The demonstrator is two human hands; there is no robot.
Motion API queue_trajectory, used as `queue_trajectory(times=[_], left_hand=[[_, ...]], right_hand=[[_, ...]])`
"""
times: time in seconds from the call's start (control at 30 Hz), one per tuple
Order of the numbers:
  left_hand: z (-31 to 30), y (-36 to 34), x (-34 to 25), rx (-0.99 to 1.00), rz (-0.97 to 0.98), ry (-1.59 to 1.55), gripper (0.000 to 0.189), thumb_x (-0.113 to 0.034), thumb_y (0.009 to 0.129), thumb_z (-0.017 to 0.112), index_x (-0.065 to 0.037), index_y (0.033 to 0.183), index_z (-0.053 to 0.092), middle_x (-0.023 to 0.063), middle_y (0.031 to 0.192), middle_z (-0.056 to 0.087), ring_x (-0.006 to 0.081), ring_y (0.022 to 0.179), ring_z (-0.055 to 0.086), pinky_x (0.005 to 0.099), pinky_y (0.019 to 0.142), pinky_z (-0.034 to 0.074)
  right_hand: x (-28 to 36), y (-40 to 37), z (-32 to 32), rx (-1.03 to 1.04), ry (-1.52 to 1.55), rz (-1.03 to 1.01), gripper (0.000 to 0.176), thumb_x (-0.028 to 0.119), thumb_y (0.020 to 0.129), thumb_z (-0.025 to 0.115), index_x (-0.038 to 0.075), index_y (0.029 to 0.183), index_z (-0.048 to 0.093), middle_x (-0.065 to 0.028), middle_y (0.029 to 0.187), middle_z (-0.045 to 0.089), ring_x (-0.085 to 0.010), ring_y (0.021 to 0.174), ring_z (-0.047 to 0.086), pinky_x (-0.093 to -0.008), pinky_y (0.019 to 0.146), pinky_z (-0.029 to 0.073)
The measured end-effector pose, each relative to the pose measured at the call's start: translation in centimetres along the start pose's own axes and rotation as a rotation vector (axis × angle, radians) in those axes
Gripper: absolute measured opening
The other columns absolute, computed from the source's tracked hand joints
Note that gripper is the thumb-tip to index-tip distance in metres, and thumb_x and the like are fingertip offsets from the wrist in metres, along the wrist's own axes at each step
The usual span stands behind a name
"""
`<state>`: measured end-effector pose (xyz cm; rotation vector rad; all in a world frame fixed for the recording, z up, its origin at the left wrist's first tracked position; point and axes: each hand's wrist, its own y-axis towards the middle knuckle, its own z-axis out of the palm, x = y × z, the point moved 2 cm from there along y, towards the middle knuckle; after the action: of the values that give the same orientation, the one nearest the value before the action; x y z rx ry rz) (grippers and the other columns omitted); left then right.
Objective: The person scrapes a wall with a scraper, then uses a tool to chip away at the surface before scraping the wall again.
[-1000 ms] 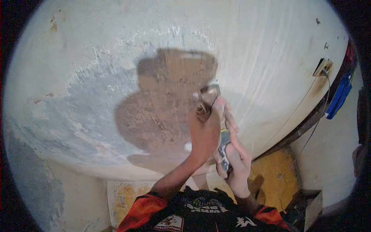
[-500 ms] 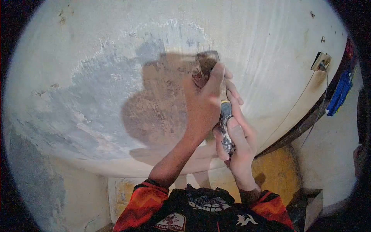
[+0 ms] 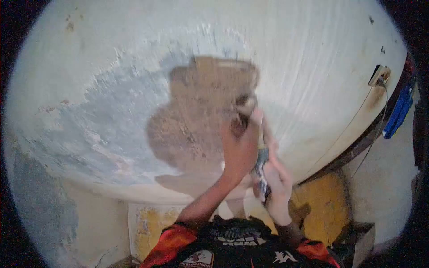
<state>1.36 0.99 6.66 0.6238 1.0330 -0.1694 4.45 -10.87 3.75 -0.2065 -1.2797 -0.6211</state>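
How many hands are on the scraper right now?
2. The left hand lies over the scraper near its blade end, against the wall. The right hand is closed around the handle, lower down.

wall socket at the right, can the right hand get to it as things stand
Probably not as it is: the right hand grips the scraper handle, and the socket sits far off to the right. Nothing blocks the wall between.
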Motion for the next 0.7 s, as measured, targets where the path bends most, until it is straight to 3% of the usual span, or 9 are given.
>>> queue_trajectory(times=[0.03,0.1,0.23,0.27,0.37,0.47,0.57,0.63,0.7], left_hand=[[-0.2,0.7,0.1,-0.012,0.098,0.093,0.021,-0.019,0.095,0.060,-0.001,0.085,0.057,0.0017,0.070,0.057,0.0118,0.057,0.058,0.0277,0.049,0.044],[1.2,1.6,-3.2,0.132,-0.106,-0.144,0.019,-0.017,0.095,0.060,-0.001,0.085,0.057,0.0016,0.069,0.057,0.0127,0.054,0.059,0.0284,0.047,0.045],[-0.5,-0.3,1.5,-0.099,0.071,0.034,0.018,-0.016,0.096,0.058,-0.001,0.085,0.059,0.0025,0.071,0.059,0.0118,0.055,0.059,0.0284,0.047,0.045],[-0.3,-1.0,1.0,-0.023,-0.064,-0.140,0.014,-0.013,0.095,0.058,-0.002,0.087,0.060,0.0009,0.073,0.060,0.0092,0.060,0.059,0.0266,0.050,0.044],[0.1,0.8,-1.3,0.131,-0.147,-0.108,0.009,-0.010,0.094,0.060,-0.002,0.090,0.060,-0.0002,0.073,0.059,0.0078,0.062,0.058,0.0266,0.050,0.044],[-0.5,-0.1,1.4,-0.013,0.001,-0.048,0.011,-0.011,0.095,0.059,-0.002,0.089,0.060,0.0006,0.073,0.059,0.0077,0.063,0.058,0.0257,0.051,0.043],[-1.0,-0.8,3.8,-0.095,-0.148,-0.117,0.012,-0.011,0.095,0.059,-0.002,0.087,0.059,0.0013,0.074,0.059,0.0071,0.063,0.056,0.0254,0.052,0.043],[-0.2,0.4,0.5,0.093,-0.049,-0.138,0.013,-0.011,0.095,0.059,-0.002,0.086,0.058,0.0015,0.074,0.059,0.0073,0.064,0.056,0.0252,0.052,0.044],[0.2,0.5,-0.8,0.146,-0.011,-0.138,0.015,-0.012,0.095,0.058,-0.001,0.085,0.057,0.0018,0.074,0.059,0.0082,0.063,0.056,0.0259,0.051,0.044]], right_hand=[[0.3,-0.1,-0.1,-0.017,-0.010,0.045,0.059,0.034,0.100,0.048,0.004,0.148,0.032,-0.0001,0.088,0.058,-0.0033,0.062,0.043,-0.0188,0.054,0.036],[1.3,0.3,0.4,-0.003,0.003,0.044,0.059,0.032,0.099,0.049,0.003,0.148,0.033,-0.0016,0.092,0.059,-0.0036,0.064,0.044,-0.0191,0.056,0.037],[-1.4,-0.1,-0.2,-0.038,-0.038,-0.073,0.056,0.031,0.098,0.050,0.004,0.146,0.037,-0.0003,0.087,0.058,-0.0032,0.061,0.043,-0.0194,0.053,0.036],[-1.6,-0.1,-0.2,-0.040,-0.030,-0.074,0.055,0.031,0.098,0.050,0.004,0.145,0.038,0.0010,0.083,0.056,-0.0028,0.059,0.042,-0.0191,0.050,0.035],[0.1,0.2,0.2,-0.047,0.085,0.039,0.055,0.031,0.098,0.050,0.005,0.145,0.039,0.0019,0.080,0.055,-0.0024,0.057,0.041,-0.0188,0.048,0.033],[-0.9,-0.5,-0.2,-0.038,0.043,0.050,0.054,0.032,0.098,0.050,0.005,0.145,0.040,0.0015,0.078,0.056,-0.0028,0.055,0.042,-0.0190,0.047,0.032],[-1.7,-0.9,-0.4,-0.064,0.030,0.047,0.055,0.032,0.098,0.050,0.006,0.145,0.039,0.0019,0.076,0.055,-0.0026,0.053,0.042,-0.0192,0.046,0.031],[-0.1,0.1,0.3,-0.056,0.062,0.058,0.056,0.032,0.098,0.050,0.006,0.146,0.037,0.0015,0.076,0.055,-0.0024,0.053,0.042,-0.0192,0.045,0.031],[0.1,-0.2,0.2,-0.056,0.072,0.068,0.057,0.033,0.098,0.050,0.006,0.147,0.037,0.0014,0.076,0.054,-0.0023,0.053,0.042,-0.0191,0.045,0.031]])
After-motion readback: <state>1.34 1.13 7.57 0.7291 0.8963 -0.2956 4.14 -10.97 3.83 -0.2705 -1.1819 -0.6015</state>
